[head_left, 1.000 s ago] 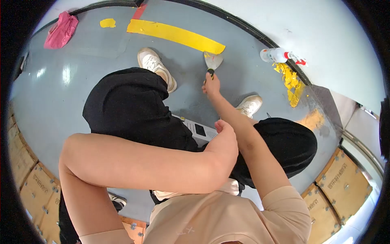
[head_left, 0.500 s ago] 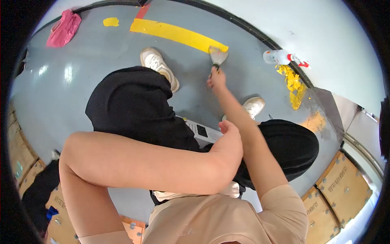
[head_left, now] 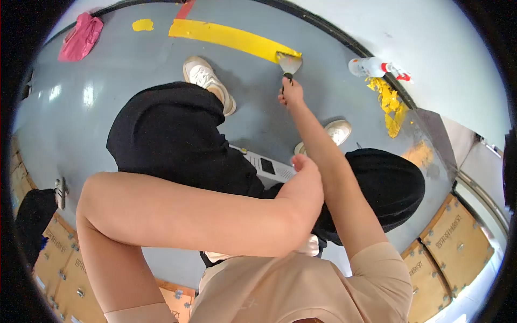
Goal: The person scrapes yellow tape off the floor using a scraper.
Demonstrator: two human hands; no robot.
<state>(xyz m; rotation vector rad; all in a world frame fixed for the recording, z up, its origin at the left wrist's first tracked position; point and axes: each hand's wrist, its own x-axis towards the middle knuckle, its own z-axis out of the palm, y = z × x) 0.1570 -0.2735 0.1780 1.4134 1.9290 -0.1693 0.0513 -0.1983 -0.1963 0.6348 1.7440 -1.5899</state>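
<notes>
My right hand point(head_left: 291, 92) is wrapped round the dark handle of a scraper point(head_left: 290, 63). The scraper's wide metal blade touches the right end of a long yellow tape strip point(head_left: 226, 39) on the grey floor, and yellow and reddish bits show on the blade. My left hand point(head_left: 305, 166) rests by my right forearm, above a light grey device point(head_left: 269, 166) with a dark screen between my legs. Its fingers are partly hidden, so whether it holds anything does not show.
A spray bottle point(head_left: 367, 68) and peeled yellow scraps point(head_left: 391, 105) lie by the right wall. A pink cloth point(head_left: 81, 37) and a yellow patch point(head_left: 142, 25) are at upper left. Cardboard boxes point(head_left: 456, 242) stand at both sides. Another person's leg point(head_left: 35, 218) is at left.
The scraper has moved slightly right, and its blade now overlaps the strip's end, where a corner looks lifted. The other person's leg and shoe have shifted to the left.
</notes>
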